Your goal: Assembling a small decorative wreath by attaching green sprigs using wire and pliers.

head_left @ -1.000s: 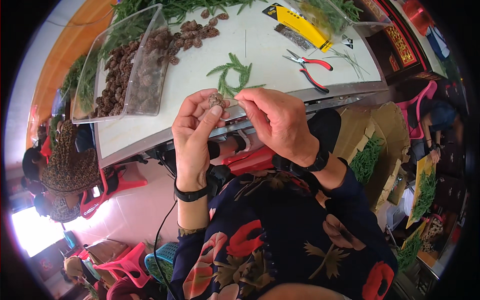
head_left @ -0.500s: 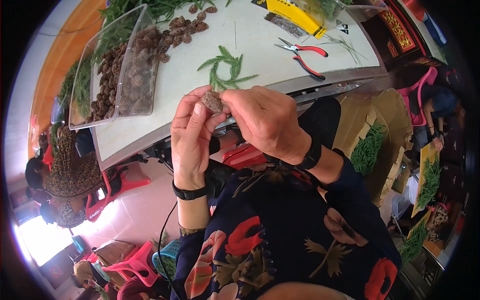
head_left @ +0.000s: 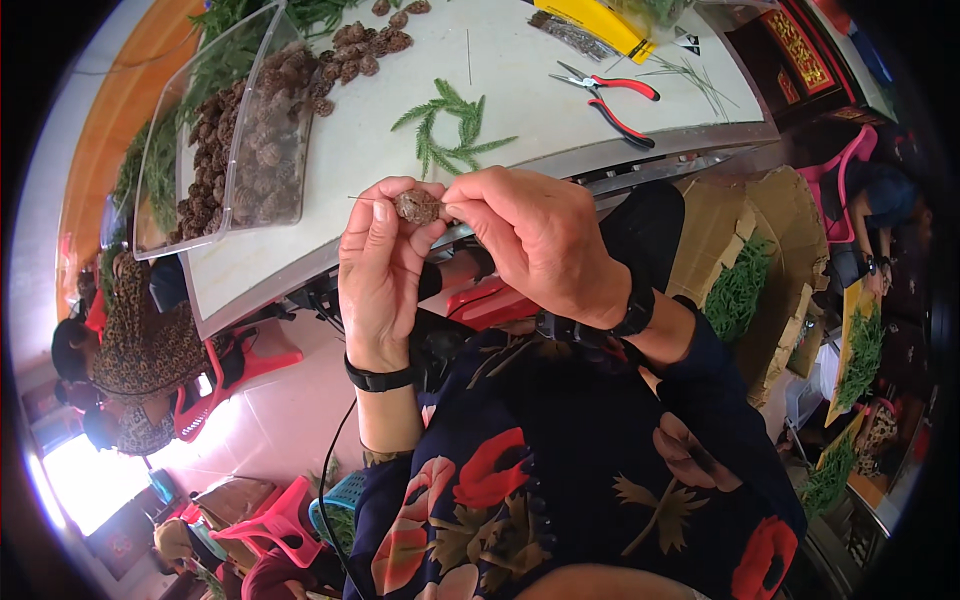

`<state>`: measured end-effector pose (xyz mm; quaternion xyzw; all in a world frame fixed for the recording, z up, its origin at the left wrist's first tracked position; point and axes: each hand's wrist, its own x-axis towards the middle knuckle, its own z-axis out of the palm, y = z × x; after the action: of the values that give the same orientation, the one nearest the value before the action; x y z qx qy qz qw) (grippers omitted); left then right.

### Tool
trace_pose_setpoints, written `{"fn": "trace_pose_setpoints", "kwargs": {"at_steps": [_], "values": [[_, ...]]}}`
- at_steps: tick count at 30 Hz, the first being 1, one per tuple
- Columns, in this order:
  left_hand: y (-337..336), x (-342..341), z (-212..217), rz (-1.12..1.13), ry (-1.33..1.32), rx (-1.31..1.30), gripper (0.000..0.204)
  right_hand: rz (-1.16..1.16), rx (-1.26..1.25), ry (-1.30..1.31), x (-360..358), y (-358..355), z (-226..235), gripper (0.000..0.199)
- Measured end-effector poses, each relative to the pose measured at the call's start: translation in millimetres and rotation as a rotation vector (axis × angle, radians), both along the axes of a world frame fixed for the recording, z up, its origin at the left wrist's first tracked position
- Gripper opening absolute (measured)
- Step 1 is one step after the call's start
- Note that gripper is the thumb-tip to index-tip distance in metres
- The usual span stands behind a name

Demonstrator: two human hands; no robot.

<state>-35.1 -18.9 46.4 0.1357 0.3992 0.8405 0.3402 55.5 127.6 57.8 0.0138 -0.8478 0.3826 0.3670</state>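
My left hand [head_left: 380,270] pinches a small brown pine cone [head_left: 418,206] between thumb and fingers, held up in front of the table edge. My right hand [head_left: 540,240] meets it from the right, fingertips on the cone and on a thin wire [head_left: 366,198] that sticks out to the left of it. Both wrists wear black bands. A few green fir sprigs [head_left: 452,130] lie on the white table [head_left: 330,200] just beyond my hands.
A clear plastic tray [head_left: 225,135] of pine cones and greenery stands at the left, with loose cones [head_left: 365,45] behind it. Red-handled pliers [head_left: 610,95] lie at the right. Cardboard boxes of green sprigs [head_left: 740,290] stand on the floor at right. People sit at left and right.
Both hands have drawn together toward me with the cone. The view has shifted, so the table and tray sit higher in the picture.
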Motion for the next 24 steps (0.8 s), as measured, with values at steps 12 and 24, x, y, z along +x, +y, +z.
{"fn": "trace_pose_setpoints", "kwargs": {"at_steps": [12,24], "values": [[-3,0,-11,-0.077,-0.034,0.143,0.029,0.122,-0.175,-0.012,-6,6,-4,0.009],[-1,4,-22,-0.118,0.079,0.028,0.028,0.222,-0.100,-0.085,-7,25,1,0.005]]}}
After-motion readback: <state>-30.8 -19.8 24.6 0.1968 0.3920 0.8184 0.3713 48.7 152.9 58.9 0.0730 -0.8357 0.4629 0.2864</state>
